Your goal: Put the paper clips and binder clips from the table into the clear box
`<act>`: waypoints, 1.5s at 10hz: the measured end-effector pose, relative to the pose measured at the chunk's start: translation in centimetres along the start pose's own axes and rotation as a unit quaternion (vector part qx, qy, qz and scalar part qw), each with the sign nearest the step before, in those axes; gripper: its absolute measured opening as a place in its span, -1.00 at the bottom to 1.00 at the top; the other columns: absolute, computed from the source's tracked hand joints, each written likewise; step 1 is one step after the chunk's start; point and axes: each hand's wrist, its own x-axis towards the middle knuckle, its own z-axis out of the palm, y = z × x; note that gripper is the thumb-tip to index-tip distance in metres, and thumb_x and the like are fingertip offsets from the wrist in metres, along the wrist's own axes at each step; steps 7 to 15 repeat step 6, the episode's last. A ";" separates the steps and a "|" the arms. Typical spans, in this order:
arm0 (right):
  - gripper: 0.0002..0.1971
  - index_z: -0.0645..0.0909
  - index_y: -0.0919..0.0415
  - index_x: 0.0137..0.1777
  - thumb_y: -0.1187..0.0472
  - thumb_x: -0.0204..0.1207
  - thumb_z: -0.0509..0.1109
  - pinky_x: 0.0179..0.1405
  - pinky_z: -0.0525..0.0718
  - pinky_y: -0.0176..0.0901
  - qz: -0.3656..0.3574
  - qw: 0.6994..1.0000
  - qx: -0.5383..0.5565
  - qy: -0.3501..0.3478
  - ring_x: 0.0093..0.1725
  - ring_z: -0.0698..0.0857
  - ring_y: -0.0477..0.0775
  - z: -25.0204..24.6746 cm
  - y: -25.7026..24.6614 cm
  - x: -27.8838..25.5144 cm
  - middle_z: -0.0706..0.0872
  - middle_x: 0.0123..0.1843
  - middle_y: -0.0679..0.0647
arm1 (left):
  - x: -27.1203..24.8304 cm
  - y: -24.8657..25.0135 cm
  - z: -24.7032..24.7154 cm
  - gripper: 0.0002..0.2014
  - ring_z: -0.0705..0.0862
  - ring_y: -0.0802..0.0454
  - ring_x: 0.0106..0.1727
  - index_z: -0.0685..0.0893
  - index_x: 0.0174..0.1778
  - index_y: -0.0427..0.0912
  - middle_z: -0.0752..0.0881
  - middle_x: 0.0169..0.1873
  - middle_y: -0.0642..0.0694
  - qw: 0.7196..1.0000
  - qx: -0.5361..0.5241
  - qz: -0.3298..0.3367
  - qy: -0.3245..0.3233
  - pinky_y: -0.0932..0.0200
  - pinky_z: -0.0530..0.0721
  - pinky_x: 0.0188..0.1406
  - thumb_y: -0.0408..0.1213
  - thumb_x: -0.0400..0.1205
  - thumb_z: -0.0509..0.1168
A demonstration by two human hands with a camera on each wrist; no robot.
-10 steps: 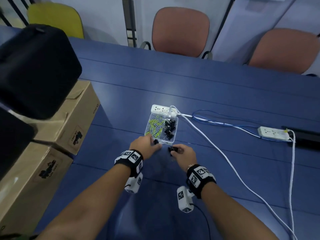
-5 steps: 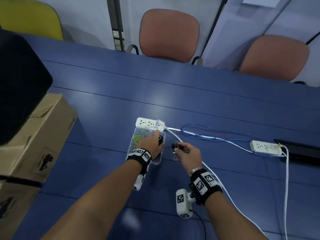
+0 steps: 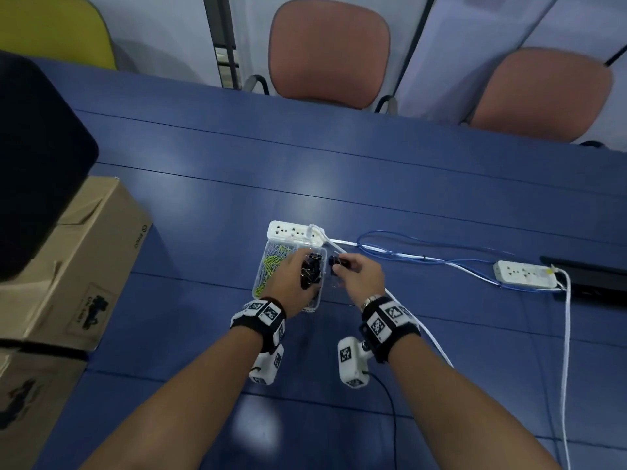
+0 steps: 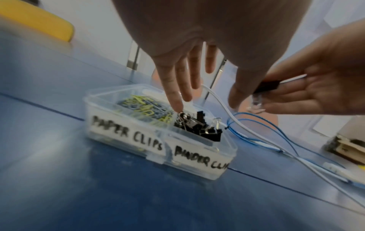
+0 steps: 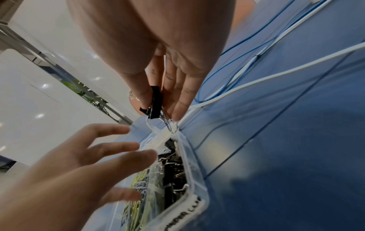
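Observation:
The clear box (image 3: 314,305) sits mid-table, with hand-written labels for paper clips and binder clips (image 4: 130,132). Yellow and silver paper clips (image 4: 142,107) fill its left compartment and black binder clips (image 4: 197,125) its right one. My left hand (image 3: 291,276) hovers over the box with its fingers (image 4: 187,75) spread and straight, holding nothing. Just right of the box's far corner, my right hand (image 3: 356,274) pinches one black binder clip (image 5: 156,103) between thumb and fingers, slightly above the rim.
A white power strip (image 3: 295,231) lies against the far side of the box. White and blue cables (image 3: 407,256) run right to a second strip (image 3: 524,274). Cardboard boxes (image 3: 78,259) with a black case (image 3: 34,164) on them stand at the left. Chairs (image 3: 330,52) line the far edge.
Both hands moved from the box's near side up over it. The left hand held a black clip and now has its fingers spread. The right hand still pinches its clip.

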 end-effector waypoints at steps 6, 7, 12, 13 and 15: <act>-0.69 0.83 0.01 -0.05 0.18 0.29 0.32 -0.10 0.82 0.12 0.027 0.977 -0.200 -0.074 -0.16 0.82 0.18 5.3 -3.5 4.0 0.86 -0.13 0.03 | -4.3 -4.6 -4.7 -0.45 0.57 -0.06 0.29 0.36 0.46 -0.02 0.53 0.34 -0.07 0.997 0.046 -0.037 0.051 -0.07 0.64 0.19 -0.27 0.55 0.34; -0.69 0.83 0.01 -0.05 0.18 0.29 0.32 -0.10 0.82 0.12 0.027 0.977 -0.200 -0.074 -0.16 0.82 0.18 5.3 -3.5 4.0 0.86 -0.13 0.03 | -4.3 -4.6 -4.7 -0.45 0.57 -0.06 0.29 0.36 0.46 -0.02 0.53 0.34 -0.07 0.997 0.046 -0.037 0.051 -0.07 0.64 0.19 -0.27 0.55 0.34; -0.69 0.83 0.01 -0.05 0.18 0.29 0.32 -0.10 0.82 0.12 0.027 0.977 -0.200 -0.074 -0.16 0.82 0.18 5.3 -3.5 4.0 0.86 -0.13 0.03 | -4.3 -4.6 -4.7 -0.45 0.57 -0.06 0.29 0.36 0.46 -0.02 0.53 0.34 -0.07 0.997 0.046 -0.037 0.051 -0.07 0.64 0.19 -0.27 0.55 0.34; -0.69 0.83 0.01 -0.05 0.18 0.29 0.32 -0.10 0.82 0.12 0.027 0.977 -0.200 -0.074 -0.16 0.82 0.18 5.3 -3.5 4.0 0.86 -0.13 0.03 | -4.3 -4.6 -4.7 -0.45 0.57 -0.06 0.29 0.36 0.46 -0.02 0.53 0.34 -0.07 0.997 0.046 -0.037 0.051 -0.07 0.64 0.19 -0.27 0.55 0.34; -0.69 0.83 0.01 -0.05 0.18 0.29 0.32 -0.10 0.82 0.12 0.027 0.977 -0.200 -0.074 -0.16 0.82 0.18 5.3 -3.5 4.0 0.86 -0.13 0.03 | -4.3 -4.6 -4.7 -0.45 0.57 -0.06 0.29 0.36 0.46 -0.02 0.53 0.34 -0.07 0.997 0.046 -0.037 0.051 -0.07 0.64 0.19 -0.27 0.55 0.34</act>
